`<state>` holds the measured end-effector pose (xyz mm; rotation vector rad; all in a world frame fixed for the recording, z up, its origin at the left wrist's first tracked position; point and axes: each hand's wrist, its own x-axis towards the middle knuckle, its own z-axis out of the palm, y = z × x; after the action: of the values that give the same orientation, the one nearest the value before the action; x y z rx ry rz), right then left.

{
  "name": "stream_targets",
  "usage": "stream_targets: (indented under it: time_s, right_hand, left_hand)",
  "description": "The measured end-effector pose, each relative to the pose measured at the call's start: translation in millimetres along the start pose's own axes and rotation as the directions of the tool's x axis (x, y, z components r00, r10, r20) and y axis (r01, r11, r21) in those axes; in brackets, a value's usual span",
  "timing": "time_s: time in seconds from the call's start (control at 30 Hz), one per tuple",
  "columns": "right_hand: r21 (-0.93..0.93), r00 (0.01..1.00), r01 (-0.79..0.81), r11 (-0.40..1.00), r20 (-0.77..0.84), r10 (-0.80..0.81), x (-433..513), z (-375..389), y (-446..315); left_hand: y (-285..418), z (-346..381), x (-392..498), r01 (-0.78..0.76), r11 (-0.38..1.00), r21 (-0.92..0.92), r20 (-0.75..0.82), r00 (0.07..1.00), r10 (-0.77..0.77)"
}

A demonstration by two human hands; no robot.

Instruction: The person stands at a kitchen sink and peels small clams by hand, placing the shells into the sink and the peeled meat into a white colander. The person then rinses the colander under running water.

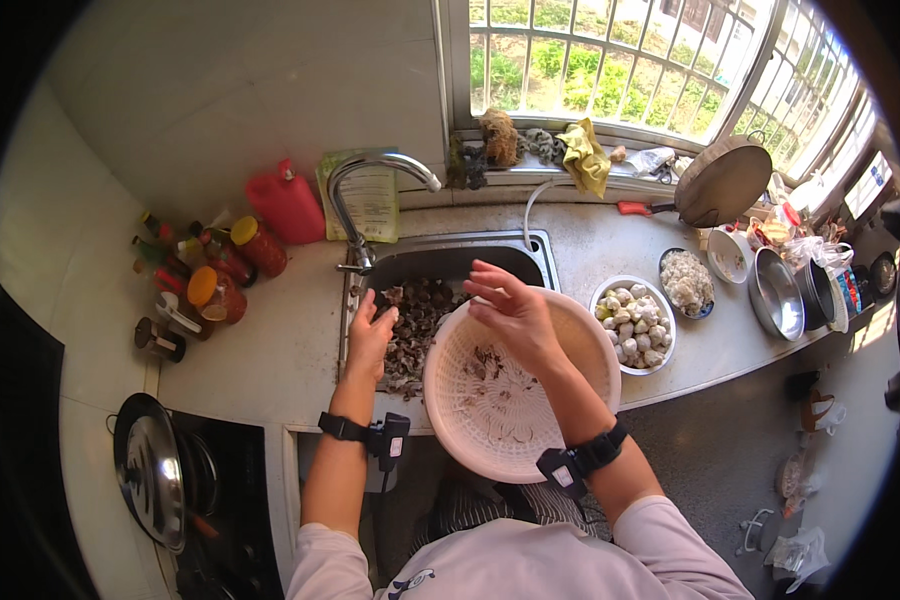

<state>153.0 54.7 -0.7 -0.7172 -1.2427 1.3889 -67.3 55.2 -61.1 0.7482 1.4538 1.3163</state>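
My left hand [369, 345] hangs over the left side of the steel sink [546, 251], its thumb and fingers apart. Beneath it, brown and greyish peelings [412, 337] heap up in the basin. My right hand [517, 319] is raised above a pale pink plastic colander [450, 442], fingers spread. A small whitish spot shows by its fingertips; whether that is a held scrap cannot be told. The colander rests over the sink's front right edge and juts toward my body. Dark scraps of peel [487, 364] lie on its bottom.
A white bowl of pale peeled tubers [634, 330] stands right of the colander, beside a bowl of cooked rice [686, 281]. A chrome faucet [352, 217] arches behind the sink. Jars [259, 246] and a red jug [289, 206] stand left. A wok lid [154, 484] lies lower left.
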Motion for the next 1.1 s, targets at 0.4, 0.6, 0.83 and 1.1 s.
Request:
stream_targets:
  time_s: [0.4,0.6,0.83,1.1]
  right_hand:
    - [-0.407,0.852,-0.489,0.772,-0.411,0.323,-79.5,-66.3,-12.1]
    - [-0.912,0.927,-0.365,0.187,-0.374,-0.011,-124.0,-100.7,-25.1]
    - [-0.751,0.787,-0.616,0.238,-0.578,0.214,-166.6,-138.0,-24.9]
    - [-0.647,0.758,-0.605,0.464,-0.647,0.087,-165.1,-137.4,-18.1]
  left_hand:
    - [-63.0,2.9,-29.3,-0.258,0.882,0.393,0.237,0.956,0.174]
    - [-71.1,22.9,-6.9,-0.301,0.888,0.348,0.088,0.953,0.289]
    - [-67.7,-0.3,17.7,-0.236,0.665,0.708,0.004,0.944,0.330]
    - [-62.1,-20.7,-31.4,-0.133,0.945,0.300,0.008,0.991,0.137]
